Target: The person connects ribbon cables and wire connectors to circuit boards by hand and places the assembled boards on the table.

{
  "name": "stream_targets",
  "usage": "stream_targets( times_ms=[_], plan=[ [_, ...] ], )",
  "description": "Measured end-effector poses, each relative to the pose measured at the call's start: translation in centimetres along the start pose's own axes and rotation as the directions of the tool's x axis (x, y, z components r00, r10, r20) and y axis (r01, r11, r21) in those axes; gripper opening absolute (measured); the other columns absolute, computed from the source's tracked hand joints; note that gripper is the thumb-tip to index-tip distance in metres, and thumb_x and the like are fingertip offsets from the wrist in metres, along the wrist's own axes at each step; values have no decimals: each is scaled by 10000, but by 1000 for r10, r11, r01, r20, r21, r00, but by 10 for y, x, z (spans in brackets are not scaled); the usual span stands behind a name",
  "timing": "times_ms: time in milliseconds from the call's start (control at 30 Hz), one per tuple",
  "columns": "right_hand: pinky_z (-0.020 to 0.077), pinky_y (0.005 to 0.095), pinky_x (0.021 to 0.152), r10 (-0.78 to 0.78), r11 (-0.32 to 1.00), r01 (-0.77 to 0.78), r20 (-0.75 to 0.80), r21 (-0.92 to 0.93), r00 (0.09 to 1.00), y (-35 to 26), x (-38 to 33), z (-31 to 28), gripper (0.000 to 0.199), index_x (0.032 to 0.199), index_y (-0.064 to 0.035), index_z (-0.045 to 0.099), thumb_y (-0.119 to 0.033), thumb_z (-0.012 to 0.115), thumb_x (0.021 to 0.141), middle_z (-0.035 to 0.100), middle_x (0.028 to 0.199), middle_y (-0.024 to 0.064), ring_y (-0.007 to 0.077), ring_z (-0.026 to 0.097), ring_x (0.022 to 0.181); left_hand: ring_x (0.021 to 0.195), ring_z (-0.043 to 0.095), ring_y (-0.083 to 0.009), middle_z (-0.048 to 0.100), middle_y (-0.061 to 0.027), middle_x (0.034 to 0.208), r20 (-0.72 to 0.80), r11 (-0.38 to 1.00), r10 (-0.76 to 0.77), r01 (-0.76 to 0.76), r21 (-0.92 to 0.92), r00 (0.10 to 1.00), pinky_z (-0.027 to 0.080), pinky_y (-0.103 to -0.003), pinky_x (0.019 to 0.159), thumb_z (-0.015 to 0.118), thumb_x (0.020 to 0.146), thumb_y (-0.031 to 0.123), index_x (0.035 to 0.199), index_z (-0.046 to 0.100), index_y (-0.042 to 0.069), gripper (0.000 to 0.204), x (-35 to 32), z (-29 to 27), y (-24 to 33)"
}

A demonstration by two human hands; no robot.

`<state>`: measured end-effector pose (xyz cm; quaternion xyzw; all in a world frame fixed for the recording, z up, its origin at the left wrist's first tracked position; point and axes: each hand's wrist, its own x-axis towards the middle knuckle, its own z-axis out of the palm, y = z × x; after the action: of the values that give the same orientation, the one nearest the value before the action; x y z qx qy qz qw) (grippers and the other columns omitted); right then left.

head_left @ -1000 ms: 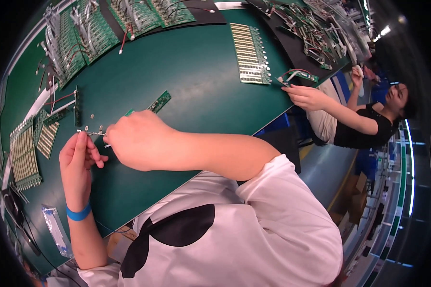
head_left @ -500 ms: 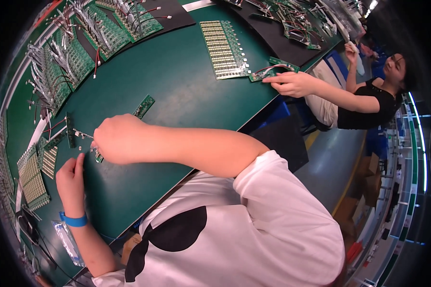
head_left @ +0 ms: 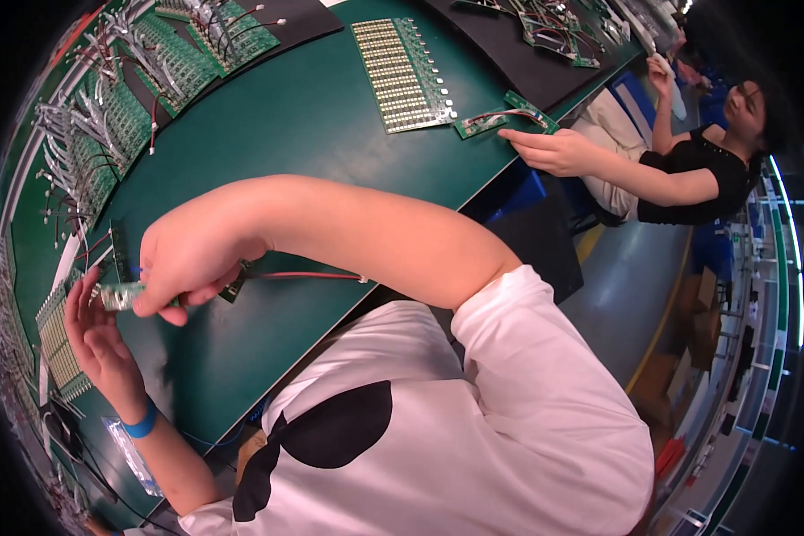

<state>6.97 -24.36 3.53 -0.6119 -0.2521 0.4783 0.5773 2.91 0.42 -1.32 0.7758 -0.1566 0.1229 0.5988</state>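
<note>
My right hand (head_left: 201,246) reaches across the bench, bent at the wrist, its thumb and fingers closed on a small green circuit board (head_left: 121,296). The board's left end meets the fingers of my left hand (head_left: 103,344). That hand is raised with its fingers stretched and the thumb apart. A blue band circles the left wrist. Below my right wrist another small dark-green board (head_left: 237,281) shows in part, and a red wire (head_left: 308,275) with a white plug runs right from near it. A narrow board (head_left: 118,250) stands beyond my right hand's fingers.
Rows of green boards with wires (head_left: 94,134) stand at the far left. A board panel (head_left: 58,344) lies beside my left hand, another panel (head_left: 397,76) farther off. At right a co-worker's hand (head_left: 549,152) touches wired boards (head_left: 507,116). The bench edge runs diagonally before me.
My right hand has turned and shifted left, bringing the small board to my left hand. My left hand has moved left and its fingers have spread. The red wire has come into view.
</note>
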Motion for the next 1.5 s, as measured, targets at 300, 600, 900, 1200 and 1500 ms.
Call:
stream_targets(
  times_ms=[300,600,900,1200,1500],
  plan=[
    [195,216,355,-34,975,-52,373,218,927,22,6,-13,302,658,-55,567,-271,543,869,397,467,-41,47,286,369,933,526,-232,535,-143,1015,249,999,36,-26,-47,968,420,-327,841,713,751,182,1082,532,-25,430,-14,-6,10],
    [372,314,459,-327,849,-84,-644,-522,691,45,-129,37,270,806,-18,595,-282,648,806,523,535,89,209,499,459,693,526,-128,526,-84,901,246,980,-156,180,-79,957,456,-221,579,653,769,10,1015,553,-17,267,-22,-6,4],
    [433,300,605,-171,738,-675,-973,-24,-152,90,-233,15,487,1237,-19,373,-84,612,818,484,644,67,156,490,589,702,555,-125,560,-54,876,233,952,-267,293,-86,935,458,-232,609,618,774,-29,1018,570,-18,248,-17,5,0],
    [463,330,698,-329,509,-839,-944,-193,17,104,-245,-47,288,1142,-54,548,-155,532,873,623,833,147,234,606,759,706,555,-124,583,-55,893,200,950,-270,294,-101,942,450,-225,625,610,782,-34,1039,576,-24,260,-16,6,2],
    [437,307,551,14,808,-587,-993,-60,121,84,-268,-39,249,873,32,634,-204,554,860,591,631,84,171,563,569,728,558,-115,594,-57,921,235,944,-254,293,-149,938,470,-237,634,610,788,-30,1038,579,-21,252,-15,6,1]
  ],
)
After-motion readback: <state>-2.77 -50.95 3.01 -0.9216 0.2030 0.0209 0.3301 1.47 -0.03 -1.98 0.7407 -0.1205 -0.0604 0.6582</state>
